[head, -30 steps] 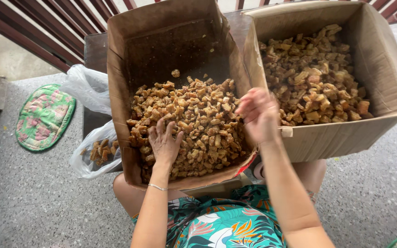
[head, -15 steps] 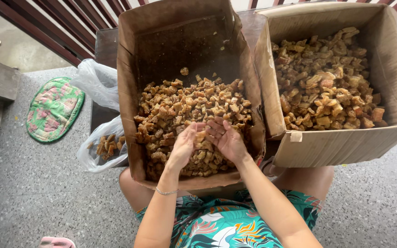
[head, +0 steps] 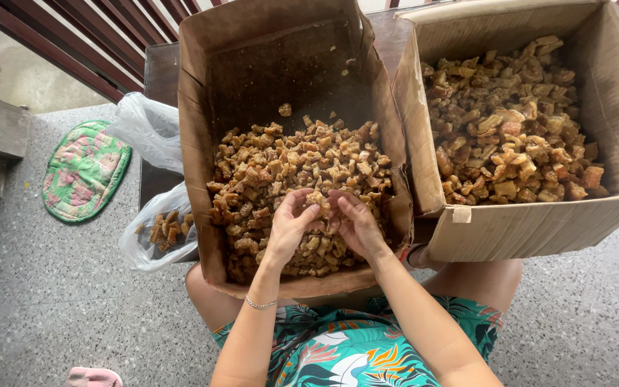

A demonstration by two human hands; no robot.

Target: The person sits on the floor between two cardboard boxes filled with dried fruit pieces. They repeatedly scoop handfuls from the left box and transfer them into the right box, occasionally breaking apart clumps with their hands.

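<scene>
Chunk sits pinched between left hand and right hand.

Soft even daylight, sharp focus — edges bowed

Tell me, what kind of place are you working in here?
Likely a home porch or veranda: speckled terrazzo floor, dark wooden railing, a quilted floor mat, and the person seated behind two cardboard boxes of brown chunks.

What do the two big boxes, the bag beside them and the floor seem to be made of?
Left box and right box: brown corrugated cardboard, matt, creased flaps, dark stains inside the left one. Bag: thin clear plastic film, glossy and crumpled, brown chunks showing through. Floor: grey speckled stone, probably terrazzo or washed aggregate.
</scene>
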